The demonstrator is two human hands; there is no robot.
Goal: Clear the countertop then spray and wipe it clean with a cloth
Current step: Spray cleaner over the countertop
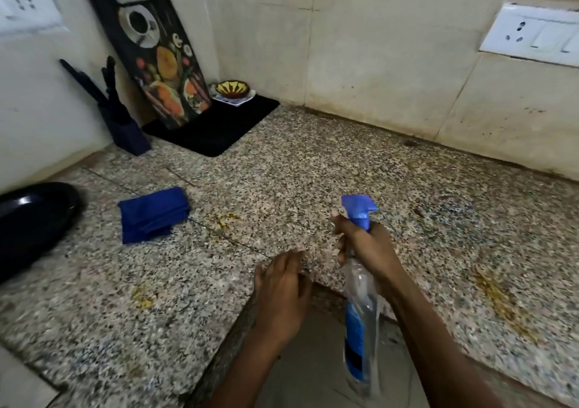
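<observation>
My right hand (366,248) grips the neck of a clear spray bottle (360,329) with a blue nozzle and blue label, held over the inner corner of the speckled granite countertop (282,182), nozzle pointing left. My left hand (282,288) rests open, fingers straight, on the counter's front edge just left of the bottle. A folded blue cloth (153,213) lies on the counter to the left, apart from both hands. Yellow stains (225,219) mark the stone near the cloth, and more stains (498,295) lie at the right.
A black pan (34,219) sits at the left edge. In the back corner a black mat (219,126) carries a leaning printed cutting board (153,53) and a small yellow-brown bowl (233,89). A dark knife block (122,126) stands beside it. Wall sockets (532,36) are at the right.
</observation>
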